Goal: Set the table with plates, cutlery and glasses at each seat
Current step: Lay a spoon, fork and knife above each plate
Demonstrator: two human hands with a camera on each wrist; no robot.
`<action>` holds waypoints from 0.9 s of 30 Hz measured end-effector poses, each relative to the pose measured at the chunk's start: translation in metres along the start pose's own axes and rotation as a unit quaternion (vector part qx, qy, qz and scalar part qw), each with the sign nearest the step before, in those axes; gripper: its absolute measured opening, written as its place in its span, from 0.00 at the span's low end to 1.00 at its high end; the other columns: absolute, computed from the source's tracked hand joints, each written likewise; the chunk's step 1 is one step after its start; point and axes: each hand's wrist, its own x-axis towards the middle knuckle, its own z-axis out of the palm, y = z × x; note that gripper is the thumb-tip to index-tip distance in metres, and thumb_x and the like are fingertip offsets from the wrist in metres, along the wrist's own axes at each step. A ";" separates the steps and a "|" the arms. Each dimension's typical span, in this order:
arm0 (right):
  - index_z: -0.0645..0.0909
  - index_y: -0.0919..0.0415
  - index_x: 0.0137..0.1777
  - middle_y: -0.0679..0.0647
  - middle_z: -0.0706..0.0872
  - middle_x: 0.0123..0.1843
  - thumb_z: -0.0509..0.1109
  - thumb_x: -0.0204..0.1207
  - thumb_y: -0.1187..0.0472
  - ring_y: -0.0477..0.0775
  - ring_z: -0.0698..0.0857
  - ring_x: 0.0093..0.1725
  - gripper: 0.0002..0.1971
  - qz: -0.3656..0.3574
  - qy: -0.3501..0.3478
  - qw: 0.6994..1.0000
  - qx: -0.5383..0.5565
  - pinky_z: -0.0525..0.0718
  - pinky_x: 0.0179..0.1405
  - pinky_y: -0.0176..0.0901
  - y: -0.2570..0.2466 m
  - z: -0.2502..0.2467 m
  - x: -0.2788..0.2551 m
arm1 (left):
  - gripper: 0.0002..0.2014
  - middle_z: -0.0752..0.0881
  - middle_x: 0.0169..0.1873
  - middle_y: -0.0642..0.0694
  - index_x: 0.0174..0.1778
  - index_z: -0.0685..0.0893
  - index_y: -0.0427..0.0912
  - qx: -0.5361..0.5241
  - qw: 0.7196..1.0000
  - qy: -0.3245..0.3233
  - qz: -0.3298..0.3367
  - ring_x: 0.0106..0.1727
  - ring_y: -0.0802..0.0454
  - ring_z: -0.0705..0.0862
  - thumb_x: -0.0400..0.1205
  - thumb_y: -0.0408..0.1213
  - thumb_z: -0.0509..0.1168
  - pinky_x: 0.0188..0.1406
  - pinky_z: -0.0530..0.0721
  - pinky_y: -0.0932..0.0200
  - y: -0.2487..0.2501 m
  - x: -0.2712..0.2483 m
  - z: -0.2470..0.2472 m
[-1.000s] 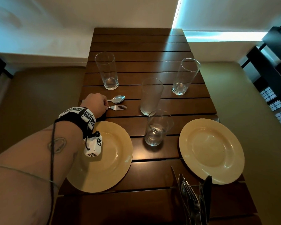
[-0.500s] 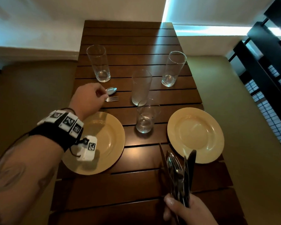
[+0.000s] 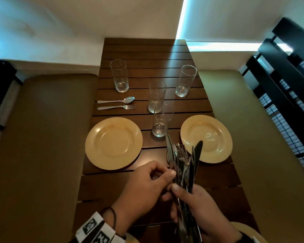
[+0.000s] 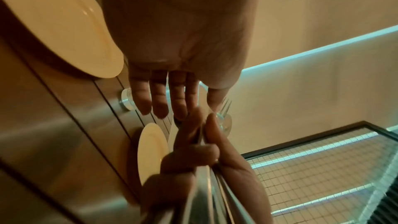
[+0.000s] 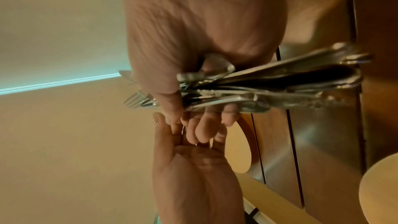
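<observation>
My right hand (image 3: 191, 199) grips a bundle of cutlery (image 3: 182, 158), knives, forks and spoons fanned upright over the near table. In the right wrist view the right hand (image 5: 193, 108) wraps the cutlery (image 5: 280, 81). My left hand (image 3: 167, 176) reaches across, its thumb and straight fingertips touching the bundle; the left hand (image 4: 183, 108) meets the right hand (image 4: 193, 149). A spoon (image 3: 119, 100) and a fork (image 3: 118, 107) lie beyond the left yellow plate (image 3: 113, 142). A second plate (image 3: 206, 137) sits on the right.
Several clear glasses stand on the slatted wooden table (image 3: 147, 55): one far left (image 3: 119, 76), one far right (image 3: 185, 81), two in the middle (image 3: 156, 96). Another plate's edge (image 3: 247, 232) shows under my right wrist. Olive benches (image 3: 42, 137) flank both sides.
My left hand let go of the fork and spoon beyond the left plate and drew back to the bundle. My right hand lifted the cutlery further into view.
</observation>
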 end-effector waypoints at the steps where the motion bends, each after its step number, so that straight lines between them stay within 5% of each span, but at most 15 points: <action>1: 0.81 0.68 0.59 0.63 0.93 0.44 0.68 0.78 0.55 0.54 0.85 0.26 0.17 -0.003 -0.005 1.000 -0.008 0.84 0.25 0.42 0.000 0.003 -0.004 | 0.10 0.88 0.30 0.47 0.45 0.87 0.48 -0.034 0.999 -0.015 -0.015 0.35 0.42 0.89 0.82 0.52 0.72 0.46 0.90 0.36 -0.001 -0.007 0.003; 4: 0.81 0.72 0.58 0.58 0.92 0.34 0.68 0.79 0.53 0.51 0.86 0.24 0.20 -0.002 -0.032 0.999 -0.021 0.84 0.25 0.40 0.001 0.007 -0.015 | 0.14 0.81 0.26 0.44 0.45 0.84 0.44 -0.129 0.988 -0.065 -0.047 0.31 0.34 0.82 0.83 0.52 0.71 0.40 0.88 0.31 -0.007 -0.020 0.008; 8: 0.81 0.68 0.58 0.66 0.92 0.45 0.78 0.68 0.46 0.56 0.88 0.27 0.28 -0.004 -0.065 0.998 -0.011 0.86 0.26 0.44 0.003 0.011 -0.028 | 0.10 0.78 0.27 0.42 0.44 0.82 0.40 -0.188 0.977 -0.090 -0.054 0.25 0.45 0.76 0.86 0.42 0.69 0.32 0.80 0.49 -0.005 -0.032 0.006; 11: 0.82 0.69 0.59 0.69 0.91 0.49 0.82 0.63 0.47 0.59 0.88 0.28 0.31 0.016 -0.091 0.996 -0.001 0.87 0.27 0.45 0.006 0.013 -0.036 | 0.10 0.80 0.30 0.37 0.42 0.81 0.39 -0.186 0.981 -0.034 -0.050 0.27 0.44 0.78 0.84 0.42 0.69 0.30 0.81 0.51 0.002 -0.036 0.001; 15: 0.84 0.70 0.57 0.68 0.91 0.46 0.80 0.65 0.51 0.56 0.87 0.27 0.26 0.020 -0.100 0.995 -0.001 0.85 0.25 0.41 0.010 0.015 -0.045 | 0.14 0.81 0.31 0.39 0.39 0.83 0.37 -0.142 0.984 0.106 0.006 0.37 0.42 0.80 0.85 0.44 0.68 0.43 0.83 0.46 0.007 -0.029 -0.010; 22: 0.91 0.64 0.49 0.67 0.91 0.42 0.82 0.63 0.51 0.52 0.82 0.21 0.19 0.000 -0.069 0.998 0.000 0.80 0.19 0.37 0.010 0.006 -0.046 | 0.10 0.86 0.35 0.33 0.55 0.85 0.32 -0.192 0.977 -0.038 -0.083 0.27 0.45 0.83 0.86 0.37 0.67 0.25 0.85 0.56 0.003 -0.048 0.015; 27: 0.86 0.76 0.53 0.67 0.90 0.41 0.79 0.71 0.57 0.48 0.88 0.27 0.21 0.011 -0.080 0.996 0.023 0.83 0.24 0.34 0.014 0.000 -0.040 | 0.10 0.92 0.42 0.31 0.51 0.83 0.30 -0.245 0.966 0.050 -0.060 0.38 0.33 0.91 0.86 0.36 0.65 0.36 0.90 0.48 0.001 -0.037 0.014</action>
